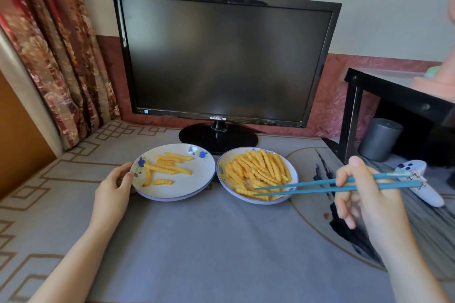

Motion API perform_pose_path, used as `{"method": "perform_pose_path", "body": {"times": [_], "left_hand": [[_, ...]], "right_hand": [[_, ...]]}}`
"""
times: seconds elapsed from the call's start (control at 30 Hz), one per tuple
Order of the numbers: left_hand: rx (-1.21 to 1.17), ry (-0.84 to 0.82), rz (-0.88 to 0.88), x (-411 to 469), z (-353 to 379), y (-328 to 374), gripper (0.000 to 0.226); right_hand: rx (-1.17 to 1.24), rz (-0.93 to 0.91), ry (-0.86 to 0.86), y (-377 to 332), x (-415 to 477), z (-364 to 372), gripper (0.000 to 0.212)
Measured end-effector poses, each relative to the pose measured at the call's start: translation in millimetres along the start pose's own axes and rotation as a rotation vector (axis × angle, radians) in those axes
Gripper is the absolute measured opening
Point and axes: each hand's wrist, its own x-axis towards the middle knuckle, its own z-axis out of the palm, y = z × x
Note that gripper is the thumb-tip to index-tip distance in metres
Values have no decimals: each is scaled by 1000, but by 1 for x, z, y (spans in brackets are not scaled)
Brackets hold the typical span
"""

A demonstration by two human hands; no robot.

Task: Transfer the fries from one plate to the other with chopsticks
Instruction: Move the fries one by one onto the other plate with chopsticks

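Two white plates with blue flower rims sit side by side on the grey tablecloth. The left plate (pixel 192 190) carries several crinkle-cut fries (pixel 170 168). The right plate (pixel 294 172) is heaped with a pile of fries (pixel 258 170). My right hand (pixel 364 200) grips a pair of blue chopsticks (pixel 312 186), whose tips lie slightly apart over the near edge of the pile, around one fry at the plate's front. My left hand (pixel 115 189) holds the left plate's left rim, with the thumb on top of it.
A black monitor (pixel 221 56) stands just behind the plates, its base (pixel 218 138) near their far rims. A white game controller (pixel 418 182) lies right of my right hand. A black side table (pixel 398 96) and a grey cylinder (pixel 379 139) stand at the right. Curtains (pixel 49 44) hang at the left.
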Motion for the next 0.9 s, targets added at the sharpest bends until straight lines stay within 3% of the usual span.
{"method": "perform_pose_path", "body": {"times": [0.17,0.6,0.9], "left_hand": [[3,-3,-3,-1,0,0,32],[-21,5,1,-5,0,7,31],[-14,5,0,-5,-1,7,31]], "right_hand": [[-41,24,-26,7,2,4,43],[81,-43,187,-2,-1,23,46],[258,34,6,9,5,103,45]]}}
